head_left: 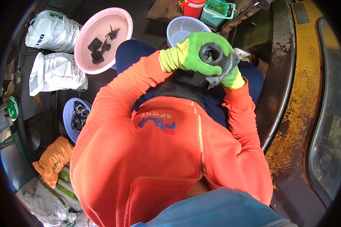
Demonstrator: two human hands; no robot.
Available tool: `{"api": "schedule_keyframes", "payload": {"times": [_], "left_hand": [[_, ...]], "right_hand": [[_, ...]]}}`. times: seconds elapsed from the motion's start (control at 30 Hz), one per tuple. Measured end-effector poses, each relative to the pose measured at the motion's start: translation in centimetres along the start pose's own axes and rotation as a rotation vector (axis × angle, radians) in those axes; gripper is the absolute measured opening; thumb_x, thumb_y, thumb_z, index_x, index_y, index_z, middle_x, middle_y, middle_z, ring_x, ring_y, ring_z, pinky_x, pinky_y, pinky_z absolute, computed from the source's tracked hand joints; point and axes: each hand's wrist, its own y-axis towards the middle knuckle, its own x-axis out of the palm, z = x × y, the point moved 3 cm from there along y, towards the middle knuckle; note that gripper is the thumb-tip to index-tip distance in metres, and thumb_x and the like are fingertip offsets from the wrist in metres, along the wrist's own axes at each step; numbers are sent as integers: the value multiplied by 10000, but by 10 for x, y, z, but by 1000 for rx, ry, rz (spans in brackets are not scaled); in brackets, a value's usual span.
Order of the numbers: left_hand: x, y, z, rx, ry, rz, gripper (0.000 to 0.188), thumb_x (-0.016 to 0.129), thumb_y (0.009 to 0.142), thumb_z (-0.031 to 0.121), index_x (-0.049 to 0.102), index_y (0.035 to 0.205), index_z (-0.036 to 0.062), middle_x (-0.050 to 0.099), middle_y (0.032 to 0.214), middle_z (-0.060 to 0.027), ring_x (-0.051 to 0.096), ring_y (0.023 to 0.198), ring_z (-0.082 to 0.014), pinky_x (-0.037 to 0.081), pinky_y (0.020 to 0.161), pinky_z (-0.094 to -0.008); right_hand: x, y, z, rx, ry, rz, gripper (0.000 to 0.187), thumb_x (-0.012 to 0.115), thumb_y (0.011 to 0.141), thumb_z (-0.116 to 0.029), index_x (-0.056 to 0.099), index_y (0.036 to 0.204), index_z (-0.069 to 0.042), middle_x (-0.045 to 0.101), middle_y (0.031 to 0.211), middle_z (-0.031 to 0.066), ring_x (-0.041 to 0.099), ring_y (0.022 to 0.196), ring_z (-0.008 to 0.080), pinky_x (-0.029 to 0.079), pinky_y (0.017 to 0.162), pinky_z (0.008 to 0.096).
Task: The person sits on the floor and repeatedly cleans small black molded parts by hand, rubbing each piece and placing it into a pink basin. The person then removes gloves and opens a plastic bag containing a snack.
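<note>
A black part (227,68), rubber-like, with a round hollow collar and a flat squarish flange, is held up in front of me above my lap. My left hand (195,53), in a bright green glove, wraps around the collar, its thumb below the opening and its fingers over the top. At the flange's lower right, my right hand (234,78), also gloved in green, grips the part from behind. The flange hides most of the right hand's fingers.
Several black parts lie in a pink basin (83,62) at the left. A blue basin (67,117) holds more dark pieces. Ahead stand a light-blue basket (174,28), a red bucket (194,9) and a teal container (212,19). White sacks (58,72) line the left; rusty yellow machinery (295,125) borders the right.
</note>
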Motion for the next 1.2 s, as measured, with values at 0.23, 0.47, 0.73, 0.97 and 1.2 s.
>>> {"api": "schedule_keyframes", "payload": {"times": [0.23, 0.47, 0.73, 0.97, 1.2], "left_hand": [[18, 4, -1, 102, -464, -537, 447, 840, 625, 183, 637, 998, 44, 659, 1143, -150, 571, 1111, -355, 413, 987, -468], [-20, 24, 10, 58, -310, -326, 498, 852, 598, 226, 648, 1013, 40, 649, 1183, -147, 521, 1225, -353, 378, 1032, -480], [-27, -3, -9, 84, -282, 422, 764, 761, 746, 354, 457, 1400, 104, 452, 1442, -131, 452, 1312, -299, 362, 1090, -437], [4, -33, -40, -434, -1563, 474, 564, 490, 967, 371, 410, 1431, 60, 502, 1365, -207, 518, 1228, -364, 415, 1022, -573], [-17, -43, -50, -671, -1189, 624, 454, 489, 952, 352, 513, 1286, 46, 560, 1276, -244, 605, 1090, -388, 520, 798, -638]], "right_hand": [[9, -29, 8, -80, -45, -274, 651, 741, 735, -201, 490, 1319, -60, 591, 1227, 52, 562, 1113, 155, 469, 896, 284], [8, -10, 29, 328, 950, 157, 492, 560, 909, -326, 492, 1308, -44, 614, 1173, 88, 618, 998, 149, 507, 737, 238], [1, 8, 13, 117, 1257, 59, 450, 570, 948, -237, 478, 1343, -43, 649, 1083, 73, 597, 698, 77, 396, 464, 185], [-13, 12, 26, 209, 319, 604, 392, 611, 937, -141, 512, 1302, -36, 605, 1088, 27, 594, 899, 90, 497, 707, 218], [-24, -3, 11, -1, -209, 278, 258, 560, 943, -85, 623, 1181, -8, 657, 1020, 77, 628, 925, 167, 500, 796, 302]]}}
